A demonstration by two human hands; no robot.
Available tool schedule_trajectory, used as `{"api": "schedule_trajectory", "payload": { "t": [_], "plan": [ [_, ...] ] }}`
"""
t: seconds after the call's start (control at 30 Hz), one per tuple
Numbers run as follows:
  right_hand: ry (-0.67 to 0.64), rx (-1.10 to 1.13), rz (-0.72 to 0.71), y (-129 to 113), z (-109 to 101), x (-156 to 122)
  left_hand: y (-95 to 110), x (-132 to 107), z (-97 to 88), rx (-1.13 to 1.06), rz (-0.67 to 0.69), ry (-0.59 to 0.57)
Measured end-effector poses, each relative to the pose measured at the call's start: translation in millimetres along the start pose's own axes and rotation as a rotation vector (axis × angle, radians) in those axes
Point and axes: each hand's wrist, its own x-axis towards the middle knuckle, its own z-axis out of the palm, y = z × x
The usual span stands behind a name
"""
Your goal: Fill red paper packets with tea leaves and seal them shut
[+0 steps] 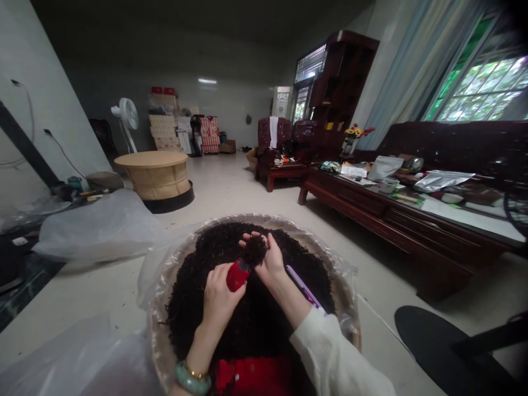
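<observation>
"Hands first, pls. What's each got?"

"L hand is clenched round a small red packet, its top end tilted up twd the R hand. R hand is cupped, palm up, fingers curled abt a clump of dark leaves."

"Packet vs clump, touching?"

"Looks like it. Clump sits right at the packet's top end, btwn the two hands. Can't tell if the packet's open."

"What's under them?"

"Both hands hover over a big round basket, lined w/ clear plastic and heaped w/ loose dark leaves, same stuff as the clump."

"Anything else close by?"

"Thin purple stick lies on the heap just right of the R forearm. White sleeve on that arm; green bangle on the L wrist. Red item below both wrists, nearest the body; too cut off to say what it is."

"Farther out?"

"Round wooden tub well ahead-left of the L hand; long dark wood table ahead-right of the R hand, cluttered w/ bags."
</observation>
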Motion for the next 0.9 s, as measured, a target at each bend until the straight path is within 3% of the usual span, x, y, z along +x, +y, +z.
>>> {"api": "schedule_trajectory", "payload": {
  "t": [0.13, 0.23, 0.53, 0.73, 0.9],
  "plan": [
    [-0.021, 0.085, -0.020, -4, 15, -6, 2, 4, 4.5, -0.001, -0.016, 0.037],
    [-0.052, 0.003, -0.052, -5, 19, -8, 2, 6, 7.3, 0.000, -0.026, 0.060],
    [-0.268, -0.342, -0.066, -15, 16, -21, -3, 7, 9.4, -0.003, -0.058, 0.072],
    [-0.235, -0.468, -0.129, -9, 7, -29, -3, 5, 9.9, -0.005, -0.068, 0.122],
    [-0.326, -0.515, -0.184, -8, 8, -32, -2, 4, 10.6, 0.026, -0.034, 0.107]
  ]
}}
